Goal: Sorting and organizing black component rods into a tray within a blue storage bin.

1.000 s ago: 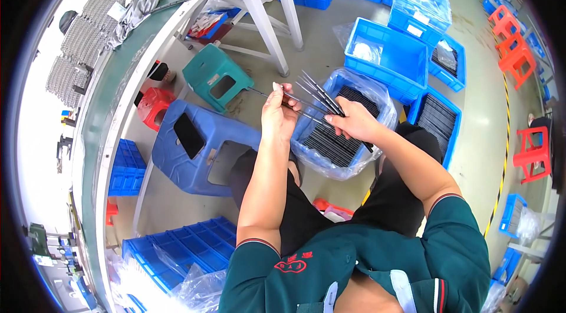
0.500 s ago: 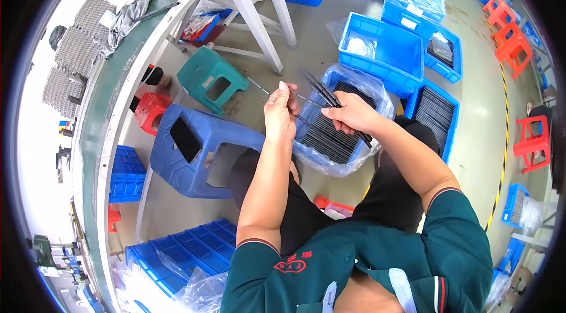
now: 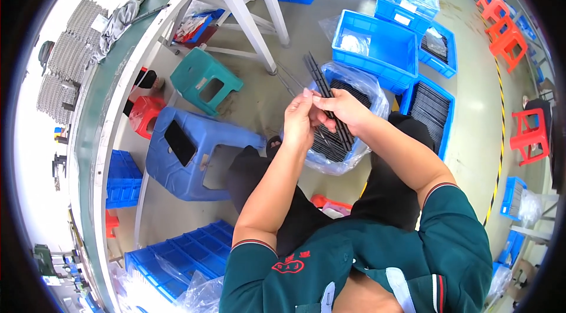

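Note:
My right hand [image 3: 348, 109] is closed around a small bundle of slim black rods [image 3: 319, 79], which slant up and away over the bin. Right beside it, fingers nearly touching, my left hand [image 3: 299, 117] pinches thin greyish rods [image 3: 288, 81] whose far ends are blurred. Both hands hover over a bin lined with a clear plastic bag [image 3: 377, 92]. Many similar black rods [image 3: 329, 146] lie side by side in that bin, partly hidden by my hands.
Beyond the bin stands a blue crate [image 3: 377, 47] with some plastic inside; another blue crate [image 3: 433, 106] at right holds dark rods. To my left are a blue stool [image 3: 206, 151] bearing a black phone [image 3: 180, 142], a green stool [image 3: 206, 80] and a workbench [image 3: 127, 47].
My hands have come together: the left moved right toward the right hand. The black rods now point more steeply away from me, and the thin rods have swung upward.

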`<state>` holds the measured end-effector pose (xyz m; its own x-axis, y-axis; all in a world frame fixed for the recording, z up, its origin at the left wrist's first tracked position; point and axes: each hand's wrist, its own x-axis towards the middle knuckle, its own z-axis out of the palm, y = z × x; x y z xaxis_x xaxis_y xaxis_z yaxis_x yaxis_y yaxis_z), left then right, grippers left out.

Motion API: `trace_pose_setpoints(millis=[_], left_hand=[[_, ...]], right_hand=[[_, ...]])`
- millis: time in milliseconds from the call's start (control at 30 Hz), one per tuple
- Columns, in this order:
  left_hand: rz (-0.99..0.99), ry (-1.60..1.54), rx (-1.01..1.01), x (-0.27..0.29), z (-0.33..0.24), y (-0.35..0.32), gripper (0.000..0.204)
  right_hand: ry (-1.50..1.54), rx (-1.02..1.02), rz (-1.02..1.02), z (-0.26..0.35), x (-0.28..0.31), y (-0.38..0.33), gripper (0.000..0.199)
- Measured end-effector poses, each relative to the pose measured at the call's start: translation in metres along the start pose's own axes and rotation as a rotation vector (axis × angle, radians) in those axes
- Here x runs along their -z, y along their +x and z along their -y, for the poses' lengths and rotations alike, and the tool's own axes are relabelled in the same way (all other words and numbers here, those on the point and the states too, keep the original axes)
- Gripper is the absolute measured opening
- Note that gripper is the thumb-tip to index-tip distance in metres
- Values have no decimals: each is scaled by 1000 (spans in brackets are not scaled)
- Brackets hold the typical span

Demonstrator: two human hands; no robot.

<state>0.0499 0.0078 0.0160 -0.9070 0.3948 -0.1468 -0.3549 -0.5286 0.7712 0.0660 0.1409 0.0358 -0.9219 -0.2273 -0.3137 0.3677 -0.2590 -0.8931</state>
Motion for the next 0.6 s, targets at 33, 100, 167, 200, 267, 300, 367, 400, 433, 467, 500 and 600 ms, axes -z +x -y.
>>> trace_pose_setpoints(millis=[33,100,167,200,267,300,367,400,433,467,500,600], left_hand=[[41,-7,18,3,-4,0,29],[5,-6,-2,8,-4,4,29],[-79,-17,-8,13,-6,10,28],[-77,-15,-6,18,-7,9,28],[64,48,112,20,-10,8,29],[83,36,142,17,-6,7,29],[96,101,220,11,-5,3,28],[117,109,253,9,-2,3,28],[119,110,260,9,-1,3,28],[186,92,307,10,0,3,28],[253,74,353,11,1,2,28],[385,184,542,14,5,-8,30]], right_hand=[[9,-35,3,-2,1,2,20],[-123,-1,-83,-3,5,9,25],[-287,120,-239,7,3,6,27],[-247,138,-227,8,11,10,26],[-77,118,-208,17,20,13,24],[38,55,-132,19,23,12,25],[177,-25,-20,20,22,11,27],[118,-11,-42,19,18,13,26],[60,3,-65,19,15,12,25],[22,82,-63,14,18,16,25],[-7,112,-147,15,20,17,25],[121,227,-355,29,47,36,27]])
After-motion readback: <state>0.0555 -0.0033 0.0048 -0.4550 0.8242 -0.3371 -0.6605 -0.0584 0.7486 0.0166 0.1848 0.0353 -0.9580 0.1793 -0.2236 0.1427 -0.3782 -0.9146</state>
